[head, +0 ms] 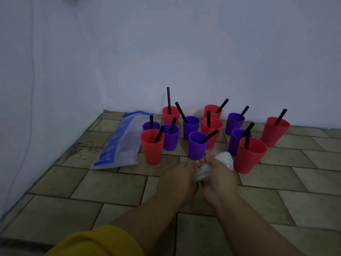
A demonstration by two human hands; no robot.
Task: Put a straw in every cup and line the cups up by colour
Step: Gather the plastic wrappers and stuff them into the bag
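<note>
On the tiled floor [258, 182], near the corner of a pale blue wall [184, 52], twelve cups stand in a loose cluster — six red cups [152, 146] and six purple cups [196, 145], mixed together rather than sorted by colour. Each cup holds one black straw [168, 100], most of them leaning. Just left of the cluster lies a flat clear bag with blue print [121, 143]. In front of the cups, both hands meet over a crumpled clear plastic wrapper [224, 159]. The right hand [219, 177] has its fingers clamped on the wrapper, which bulges out above the knuckles and between the two hands. The left hand [178, 182] presses against it, fingers curled together on the plastic. A yellow sleeve [96, 241] shows at the lower edge — on the left arm.
</note>
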